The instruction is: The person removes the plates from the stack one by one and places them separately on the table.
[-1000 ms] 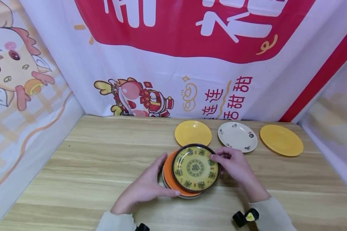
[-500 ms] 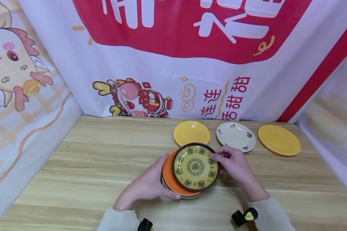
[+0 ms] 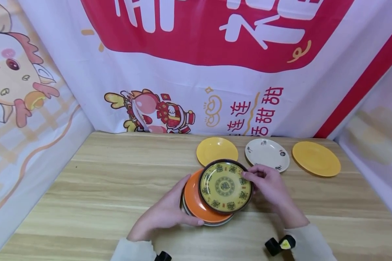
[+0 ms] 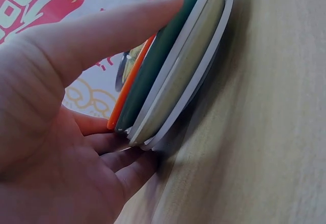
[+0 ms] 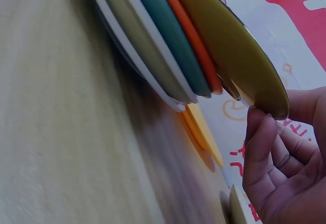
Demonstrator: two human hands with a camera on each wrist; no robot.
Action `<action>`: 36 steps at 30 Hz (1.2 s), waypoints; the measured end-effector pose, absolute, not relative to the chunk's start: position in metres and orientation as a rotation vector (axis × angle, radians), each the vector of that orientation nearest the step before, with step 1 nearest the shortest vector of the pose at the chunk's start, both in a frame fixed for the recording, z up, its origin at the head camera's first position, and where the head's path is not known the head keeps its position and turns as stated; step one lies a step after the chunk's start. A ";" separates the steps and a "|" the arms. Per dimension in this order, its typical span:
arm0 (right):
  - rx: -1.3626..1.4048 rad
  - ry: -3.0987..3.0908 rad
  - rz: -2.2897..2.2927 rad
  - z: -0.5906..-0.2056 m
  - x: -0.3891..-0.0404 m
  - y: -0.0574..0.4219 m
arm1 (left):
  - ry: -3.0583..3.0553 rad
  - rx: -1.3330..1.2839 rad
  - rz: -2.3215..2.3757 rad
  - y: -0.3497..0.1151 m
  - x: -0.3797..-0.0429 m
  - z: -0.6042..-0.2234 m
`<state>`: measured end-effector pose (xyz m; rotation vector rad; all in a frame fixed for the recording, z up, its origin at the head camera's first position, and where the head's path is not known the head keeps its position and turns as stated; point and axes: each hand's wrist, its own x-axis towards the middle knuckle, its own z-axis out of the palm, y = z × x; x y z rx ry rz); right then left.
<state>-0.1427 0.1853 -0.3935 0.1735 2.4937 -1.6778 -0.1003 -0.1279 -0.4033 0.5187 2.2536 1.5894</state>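
Observation:
My right hand (image 3: 270, 185) pinches the right edge of a yellow patterned plate (image 3: 225, 186) with a dark brown rim. In the right wrist view that patterned plate (image 5: 234, 46) tilts away from the pile, thumb on its face and fingertips behind. Beneath it lies an orange plate (image 3: 193, 197), the uppermost of a stack. A dark green plate (image 4: 158, 63) and several pale plates (image 4: 188, 71) show under the orange one in the left wrist view. My left hand (image 3: 170, 209) holds the stack's left side, thumb at the near edge and fingers curled round the far side.
Along the back of the wooden table (image 3: 117, 174) sit a yellow plate (image 3: 217, 150), a white plate with dark motifs (image 3: 266, 154) and another yellow plate (image 3: 317, 159). A printed cloth (image 3: 150, 69) hangs behind them, and cloth walls stand at both sides.
The patterned plate has slid a little to the right and away with my right hand, uncovering more of the orange plate. My left hand keeps its hold on the stack.

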 end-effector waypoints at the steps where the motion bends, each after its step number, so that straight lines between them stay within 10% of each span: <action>1: 0.174 2.500 -1.678 -0.393 -0.143 0.187 | 2.261 0.508 1.586 -0.128 -0.100 -0.403; 36: 0.672 2.169 -1.965 -0.413 -0.106 0.317 | 2.259 0.347 1.567 -0.132 -0.095 -0.406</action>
